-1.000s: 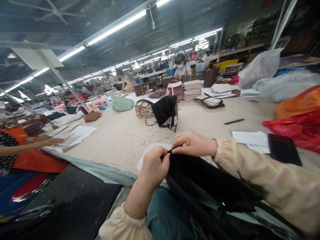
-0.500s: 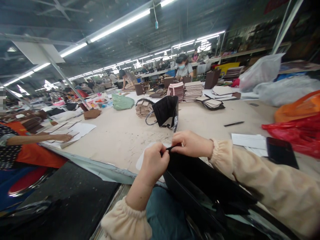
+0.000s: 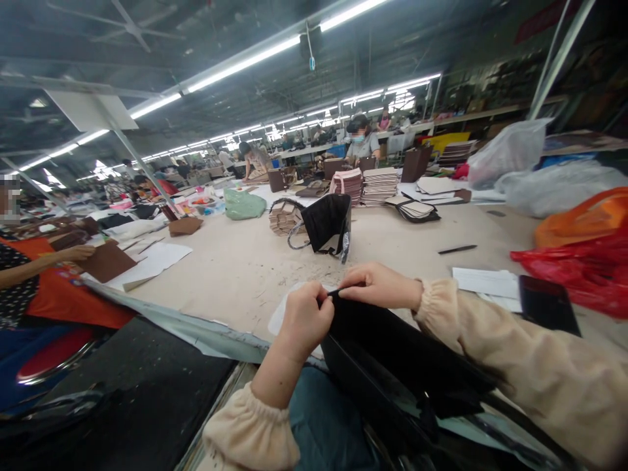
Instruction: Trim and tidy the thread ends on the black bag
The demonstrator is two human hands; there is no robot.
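A large black bag (image 3: 392, 353) lies open toward me at the table's near edge, over my lap. My left hand (image 3: 307, 314) pinches the far end of its top edge between thumb and fingers. Close beside it, my right hand (image 3: 375, 286) has its fingers pressed on the same edge, just to the right. The two hands nearly touch. Beyond them on the table (image 3: 230, 261) stands a smaller black bag (image 3: 326, 222) with a looped handle, its opening tilted toward the right.
Stacked pieces (image 3: 380, 186) stand behind the small bag, near a green plastic bag (image 3: 244, 203). At right lie a pen (image 3: 457, 249), papers (image 3: 485, 281), a phone (image 3: 547, 304) and a red plastic bag (image 3: 583, 271). At left, a person's hand (image 3: 81, 253) holds a brown sheet (image 3: 108, 260).
My right hand's fingers have flattened a little along the bag's edge; my left hand keeps its pinch. The person at left has lifted a brown sheet. The view has shifted slightly.
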